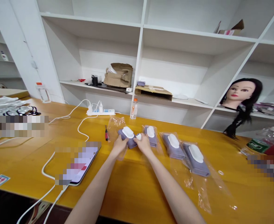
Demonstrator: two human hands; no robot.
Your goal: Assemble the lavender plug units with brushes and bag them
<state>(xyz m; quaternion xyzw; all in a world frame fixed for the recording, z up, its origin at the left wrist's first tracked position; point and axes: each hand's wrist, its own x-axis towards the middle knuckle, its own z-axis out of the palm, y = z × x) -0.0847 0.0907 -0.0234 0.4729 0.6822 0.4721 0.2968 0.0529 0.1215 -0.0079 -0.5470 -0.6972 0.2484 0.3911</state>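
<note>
In front of me on the wooden table lies a purple pack with a white oval lid (128,132). My left hand (120,145) is closed on its near left side. At its right end my right hand (142,143) pinches a small white round piece (139,136), whose kind is too small to tell; its fingers are beside the pack. Further right, in clear plastic sleeves, lie three similar packs: one close to my right hand (151,137), a middle one (174,147) and the nearest one (196,160). Clear plastic film (115,123) spreads behind the held pack.
Left of my hands are a red screwdriver (106,134) and a phone (88,165) on a white cable. Behind stand a power strip (102,112) and a clear bottle (134,109). At right are a mannequin head (240,93), a larger bottle (259,144) and a small white ring (220,172).
</note>
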